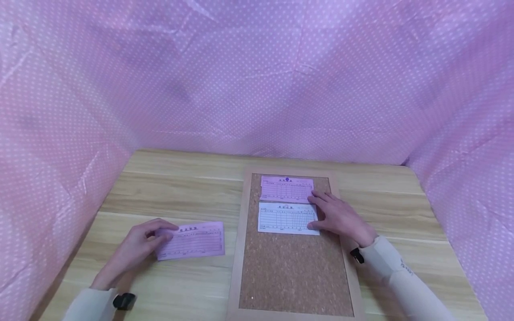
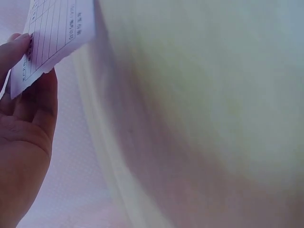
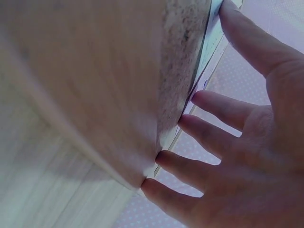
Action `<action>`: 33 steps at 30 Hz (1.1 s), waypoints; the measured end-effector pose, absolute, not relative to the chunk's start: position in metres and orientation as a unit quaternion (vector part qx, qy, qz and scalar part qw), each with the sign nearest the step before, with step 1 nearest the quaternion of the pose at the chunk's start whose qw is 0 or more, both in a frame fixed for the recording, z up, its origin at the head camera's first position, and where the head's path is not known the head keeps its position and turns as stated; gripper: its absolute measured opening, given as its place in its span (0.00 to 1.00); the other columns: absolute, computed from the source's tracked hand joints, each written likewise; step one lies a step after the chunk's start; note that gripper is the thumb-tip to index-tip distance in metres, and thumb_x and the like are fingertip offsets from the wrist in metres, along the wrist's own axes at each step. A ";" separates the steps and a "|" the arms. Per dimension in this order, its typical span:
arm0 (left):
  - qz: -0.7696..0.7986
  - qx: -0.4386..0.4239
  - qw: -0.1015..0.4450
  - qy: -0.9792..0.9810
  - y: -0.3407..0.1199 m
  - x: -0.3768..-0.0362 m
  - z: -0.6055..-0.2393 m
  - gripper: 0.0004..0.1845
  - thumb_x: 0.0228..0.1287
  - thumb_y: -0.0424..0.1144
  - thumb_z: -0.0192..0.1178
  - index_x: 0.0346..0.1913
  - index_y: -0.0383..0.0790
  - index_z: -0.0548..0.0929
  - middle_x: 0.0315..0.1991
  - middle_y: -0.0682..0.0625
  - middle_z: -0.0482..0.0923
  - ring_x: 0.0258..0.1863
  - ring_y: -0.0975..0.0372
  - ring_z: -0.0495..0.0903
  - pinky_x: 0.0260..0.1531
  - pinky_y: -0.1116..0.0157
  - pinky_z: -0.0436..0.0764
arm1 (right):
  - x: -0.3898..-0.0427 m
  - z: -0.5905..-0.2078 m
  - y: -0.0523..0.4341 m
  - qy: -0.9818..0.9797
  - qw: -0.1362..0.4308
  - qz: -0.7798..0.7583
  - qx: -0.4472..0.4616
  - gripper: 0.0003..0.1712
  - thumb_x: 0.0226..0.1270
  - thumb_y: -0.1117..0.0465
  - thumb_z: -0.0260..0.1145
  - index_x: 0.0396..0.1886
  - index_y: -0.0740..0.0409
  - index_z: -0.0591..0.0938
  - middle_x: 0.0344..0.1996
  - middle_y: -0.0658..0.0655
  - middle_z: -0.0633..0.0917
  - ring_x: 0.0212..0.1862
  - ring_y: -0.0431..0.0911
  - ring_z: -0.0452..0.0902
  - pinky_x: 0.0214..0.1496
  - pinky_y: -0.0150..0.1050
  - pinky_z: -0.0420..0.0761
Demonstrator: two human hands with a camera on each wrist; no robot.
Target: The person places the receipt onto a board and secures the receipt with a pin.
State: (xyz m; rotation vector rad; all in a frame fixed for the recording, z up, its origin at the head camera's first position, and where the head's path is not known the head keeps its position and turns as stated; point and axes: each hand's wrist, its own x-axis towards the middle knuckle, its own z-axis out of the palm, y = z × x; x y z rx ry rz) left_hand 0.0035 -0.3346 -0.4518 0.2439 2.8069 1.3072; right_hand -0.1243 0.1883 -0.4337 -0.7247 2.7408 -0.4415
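L hand (image 1: pixel 138 247): fingers curled over the left end of a loose pink printed form slip (image 1: pixel 192 240), thumb and forefinger pinching its near-left corner; the left wrist view shows the paper edge caught between thumb and fingers, slip lifted slightly there. Rest of slip lies flat on the light wood-grain tabletop (image 1: pixel 168 187), just left of the wood-framed rectangular cork board (image 1: pixel 293 267), not touching the frame as far as the head view shows. R hand (image 1: pixel 339 216): spread wide, fingers straight and apart, palm down on the cork. Fingertips (image 3: pixel 164 157) press along the right edges of two slips on the board; the right wrist view confirms tips down at the paper edge, nothing gripped. Board contents: pink printed form slip (image 1: pixel 287 188) at the far end, white printed form slip (image 1: pixel 286 217) directly below it, edges just beside or touching each other, can't tell which; both squared to the frame. Forefinger reaches the pink one's lower right corner, thumb sits at the white one's lower right corner. Near half of the cork is bare. Both forearms in pale long sleeves, a small black device at each wrist. Pink dotted cloth backdrop (image 1: pixel 257 76) encloses the table on three sides.
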 end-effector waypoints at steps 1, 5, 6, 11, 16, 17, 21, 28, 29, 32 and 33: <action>0.428 0.081 0.017 0.900 -0.333 0.003 -0.450 0.14 0.63 0.25 0.68 0.48 0.44 0.90 0.45 0.50 0.87 0.35 0.64 0.82 0.29 0.68 0.81 | -0.124 -0.434 0.189 0.946 0.134 -0.154 -0.252 0.49 0.59 0.42 0.79 0.72 0.65 0.74 0.75 0.69 0.68 0.74 0.72 0.60 0.70 0.70 0.64; 0.442 0.090 0.007 0.892 -0.328 0.003 -0.446 0.16 0.61 0.23 0.68 0.48 0.43 0.90 0.45 0.49 0.87 0.37 0.62 0.83 0.31 0.68 0.83 | -0.123 -0.434 0.190 0.944 0.122 -0.162 -0.261 0.49 0.58 0.43 0.79 0.72 0.66 0.74 0.74 0.70 0.69 0.73 0.70 0.63 0.70 0.68 0.66; 0.442 0.092 0.004 0.892 -0.327 0.002 -0.445 0.16 0.61 0.23 0.68 0.48 0.43 0.90 0.45 0.49 0.87 0.38 0.62 0.83 0.32 0.68 0.83 | -0.123 -0.434 0.191 0.943 0.119 -0.165 -0.263 0.49 0.58 0.44 0.80 0.72 0.67 0.74 0.74 0.70 0.69 0.73 0.70 0.63 0.70 0.67 0.66; 0.435 0.090 0.004 0.896 -0.323 -0.001 -0.440 0.15 0.61 0.24 0.69 0.48 0.43 0.90 0.46 0.49 0.87 0.39 0.66 0.82 0.33 0.68 0.83 | -0.120 -0.435 0.192 0.939 0.104 -0.172 -0.278 0.48 0.58 0.47 0.81 0.72 0.67 0.74 0.73 0.72 0.69 0.72 0.69 0.65 0.70 0.66 0.67; 0.431 0.092 0.004 0.897 -0.319 -0.005 -0.436 0.15 0.61 0.25 0.70 0.48 0.44 0.90 0.47 0.49 0.87 0.41 0.70 0.81 0.34 0.69 0.82 | -0.118 -0.437 0.196 0.940 0.096 -0.171 -0.280 0.49 0.57 0.48 0.81 0.72 0.68 0.73 0.74 0.73 0.67 0.73 0.69 0.63 0.71 0.65 0.67; 0.434 0.096 0.003 0.896 -0.318 -0.006 -0.436 0.15 0.61 0.25 0.70 0.48 0.44 0.90 0.47 0.49 0.87 0.41 0.70 0.81 0.34 0.69 0.82 | -0.117 -0.438 0.197 0.940 0.096 -0.169 -0.280 0.49 0.57 0.48 0.81 0.72 0.68 0.73 0.74 0.73 0.66 0.74 0.69 0.63 0.71 0.65 0.67; 0.446 0.120 -0.005 0.887 -0.315 -0.008 -0.433 0.15 0.61 0.23 0.69 0.48 0.42 0.90 0.47 0.49 0.87 0.44 0.71 0.82 0.42 0.72 0.83 | -0.116 -0.437 0.200 0.939 0.096 -0.167 -0.286 0.48 0.58 0.49 0.81 0.72 0.69 0.73 0.74 0.73 0.67 0.74 0.69 0.62 0.72 0.64 0.66; 0.471 0.107 0.021 0.875 -0.301 -0.016 -0.416 0.12 0.66 0.29 0.68 0.50 0.43 0.90 0.52 0.48 0.86 0.51 0.72 0.81 0.49 0.73 0.81 | -0.114 -0.424 0.203 0.935 0.087 -0.196 -0.283 0.46 0.61 0.48 0.79 0.71 0.68 0.74 0.72 0.74 0.69 0.73 0.70 0.64 0.72 0.66 0.64; 0.478 0.107 0.025 0.871 -0.297 -0.018 -0.414 0.12 0.67 0.30 0.68 0.51 0.43 0.90 0.52 0.48 0.86 0.51 0.71 0.81 0.49 0.73 0.81 | -0.112 -0.421 0.203 0.936 0.089 -0.200 -0.277 0.46 0.62 0.47 0.78 0.72 0.68 0.73 0.73 0.74 0.68 0.73 0.70 0.63 0.73 0.66 0.64; 0.503 0.126 0.029 0.855 -0.285 -0.025 -0.412 0.12 0.67 0.29 0.69 0.51 0.40 0.89 0.52 0.47 0.86 0.51 0.69 0.82 0.48 0.70 0.82 | -0.105 -0.414 0.203 0.936 0.094 -0.220 -0.259 0.47 0.64 0.46 0.77 0.73 0.69 0.71 0.74 0.75 0.66 0.74 0.71 0.61 0.74 0.66 0.62; 0.508 0.135 0.028 0.850 -0.281 -0.026 -0.413 0.12 0.66 0.29 0.69 0.51 0.40 0.89 0.52 0.47 0.86 0.51 0.68 0.82 0.47 0.70 0.83 | -0.103 -0.413 0.203 0.935 0.095 -0.227 -0.255 0.47 0.64 0.46 0.76 0.74 0.69 0.70 0.74 0.75 0.66 0.74 0.71 0.61 0.74 0.67 0.62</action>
